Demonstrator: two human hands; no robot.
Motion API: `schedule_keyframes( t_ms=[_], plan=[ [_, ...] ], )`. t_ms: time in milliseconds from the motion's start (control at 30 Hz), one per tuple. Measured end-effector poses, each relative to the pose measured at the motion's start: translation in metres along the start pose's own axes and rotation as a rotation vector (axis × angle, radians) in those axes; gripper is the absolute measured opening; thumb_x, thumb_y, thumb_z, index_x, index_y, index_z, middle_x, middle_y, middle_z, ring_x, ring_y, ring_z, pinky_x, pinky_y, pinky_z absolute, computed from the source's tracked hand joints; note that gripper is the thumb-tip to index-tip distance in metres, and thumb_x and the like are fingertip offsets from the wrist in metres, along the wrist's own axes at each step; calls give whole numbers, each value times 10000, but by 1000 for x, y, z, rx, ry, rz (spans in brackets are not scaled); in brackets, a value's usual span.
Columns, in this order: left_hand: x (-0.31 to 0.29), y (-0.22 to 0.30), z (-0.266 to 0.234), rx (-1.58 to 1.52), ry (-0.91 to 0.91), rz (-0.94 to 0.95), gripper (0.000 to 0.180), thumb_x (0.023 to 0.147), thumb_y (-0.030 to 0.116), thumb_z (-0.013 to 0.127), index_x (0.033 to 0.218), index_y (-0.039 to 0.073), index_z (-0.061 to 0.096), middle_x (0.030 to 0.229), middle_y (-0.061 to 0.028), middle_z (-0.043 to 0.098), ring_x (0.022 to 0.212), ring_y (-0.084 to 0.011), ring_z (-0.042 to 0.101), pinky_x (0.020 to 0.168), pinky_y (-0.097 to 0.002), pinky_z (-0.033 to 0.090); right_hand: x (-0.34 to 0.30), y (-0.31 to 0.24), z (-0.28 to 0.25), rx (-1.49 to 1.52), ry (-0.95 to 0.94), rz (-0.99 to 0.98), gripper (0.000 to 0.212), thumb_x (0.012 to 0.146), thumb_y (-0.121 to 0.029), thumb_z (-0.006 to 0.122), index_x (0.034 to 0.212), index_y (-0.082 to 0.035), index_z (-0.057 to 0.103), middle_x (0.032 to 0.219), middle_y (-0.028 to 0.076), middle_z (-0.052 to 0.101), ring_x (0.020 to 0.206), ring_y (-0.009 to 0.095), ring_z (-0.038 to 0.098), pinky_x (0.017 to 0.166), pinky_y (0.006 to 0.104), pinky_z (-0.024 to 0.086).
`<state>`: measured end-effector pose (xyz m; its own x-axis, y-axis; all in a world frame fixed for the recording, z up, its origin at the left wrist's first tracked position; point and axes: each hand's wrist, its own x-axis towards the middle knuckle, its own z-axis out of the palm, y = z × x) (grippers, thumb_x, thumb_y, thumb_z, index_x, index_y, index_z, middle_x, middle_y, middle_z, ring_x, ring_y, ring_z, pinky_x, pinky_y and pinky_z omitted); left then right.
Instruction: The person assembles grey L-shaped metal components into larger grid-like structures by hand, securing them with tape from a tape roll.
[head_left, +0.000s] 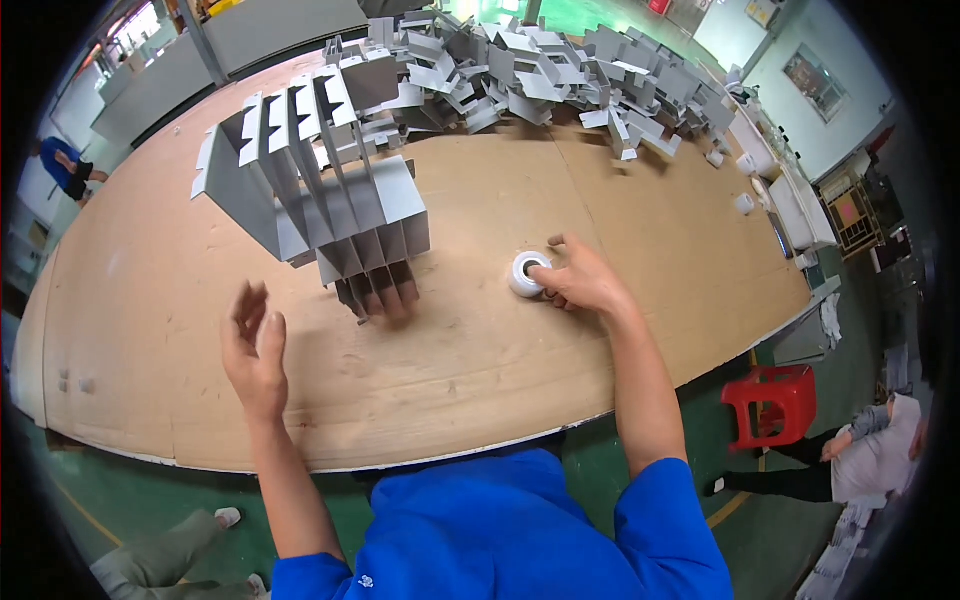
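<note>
brown tabletop [460, 370] under the grey divider grid [345, 210] | heap of grey pieces [540, 70] beyond the grid, rightward | person's left hand [255, 350] holding nothing, fingers loosely curved, near-left of grid | right hand [585, 282] touching white roll [521, 284], right of grid; cannot tell whether clasped | shirt emblem [366, 582] nearside of grid, illegible

The slotted partition [345, 215] looked like smooth, matt grey card; the white roll [519, 279] looked smooth, the table [450, 410] scuffed, matt brown board, the stool [797, 403] glossy red plastic.

One handled roll [520, 278] — one stool [797, 400]
</note>
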<state>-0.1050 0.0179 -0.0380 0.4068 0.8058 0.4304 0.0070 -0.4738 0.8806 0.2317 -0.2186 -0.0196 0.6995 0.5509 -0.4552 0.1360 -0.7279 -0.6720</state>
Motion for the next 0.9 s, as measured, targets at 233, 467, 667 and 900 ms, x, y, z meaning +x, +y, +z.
schedule_keyframes(
  t_ms=[233, 467, 667, 900],
  plan=[
    [-62, 16, 35, -19, -345, -153, 320, 912, 50, 702, 1218, -12, 635, 1148, -132, 681, 1051, -223, 681, 942, -350, 543, 0, 10, 30, -262, 8, -378, 460, 788, -100, 657, 1232, 8, 615, 920, 190, 730, 965, 339, 698, 863, 427, 538],
    [-62, 37, 82, -17, -584, -49, 429, 865, 82, 762, 1265, 40, 615, 1178, -133, 649, 1008, -261, 679, 894, -355, 564, -29, 0, 53, 27, -66, -430, 218, 792, -47, 636, 967, 38, 735, 826, 118, 720, 716, 193, 694, 647, 336, 562],
    [-56, 53, 111, -102, -606, 173, 528, 807, 26, 818, 1292, 66, 614, 1243, -117, 619, 1057, -209, 657, 861, -335, 585, -42, -3, 55, 64, -209, -396, 211, 768, -94, 677, 925, 18, 761, 751, 52, 692, 662, 115, 628, 591, 295, 517],
    [-61, 37, 113, -154, -574, 309, 239, 872, 19, 753, 1096, 40, 673, 1063, -109, 680, 889, -183, 675, 730, -287, 564, -49, -2, 57, 93, -373, -337, 235, 774, -73, 655, 960, 12, 770, 772, 56, 710, 710, 115, 645, 631, 292, 524]
  ],
)
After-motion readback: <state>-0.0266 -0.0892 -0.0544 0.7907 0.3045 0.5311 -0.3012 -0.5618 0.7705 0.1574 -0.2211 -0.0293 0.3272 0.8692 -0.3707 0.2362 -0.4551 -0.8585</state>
